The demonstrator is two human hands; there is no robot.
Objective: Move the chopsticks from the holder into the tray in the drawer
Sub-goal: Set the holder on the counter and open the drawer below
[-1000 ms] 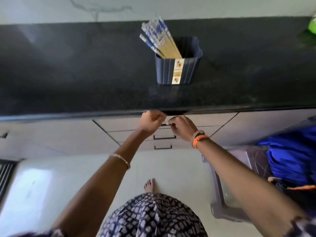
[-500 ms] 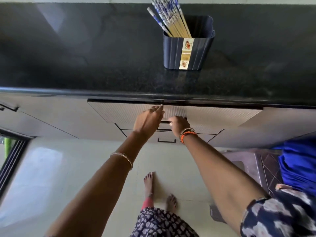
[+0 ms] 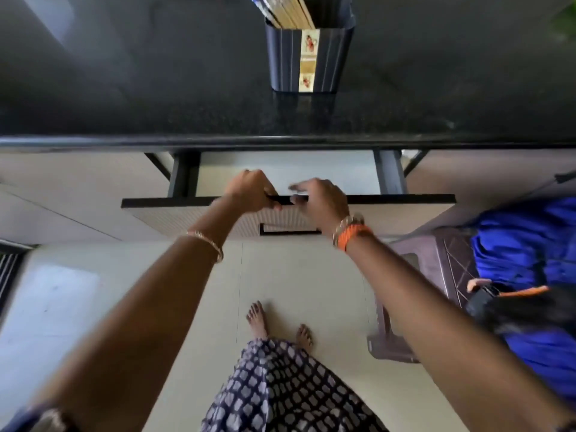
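A dark blue ribbed holder (image 3: 308, 57) stands on the black granite counter (image 3: 124, 98), top centre. A bunch of chopsticks (image 3: 291, 12) leans out of it, their upper ends cut off by the frame. Below the counter edge a drawer (image 3: 389, 199) is part way out, showing a pale interior (image 3: 327, 173); I cannot make out a tray inside. My left hand (image 3: 251, 190) is closed over the drawer's top front edge. My right hand (image 3: 322, 199) grips the same edge just to the right, blurred by motion.
A second drawer handle (image 3: 290, 229) shows below the open drawer. A brown plastic stool (image 3: 436, 275) with blue cloth (image 3: 530, 244) on it stands at the right, close to my right arm. My bare feet (image 3: 280, 322) are on the pale floor.
The drawer has slid out toward me, pulled by both hands, and its pale interior now shows. The view has tilted down, so the holder sits at the top edge.
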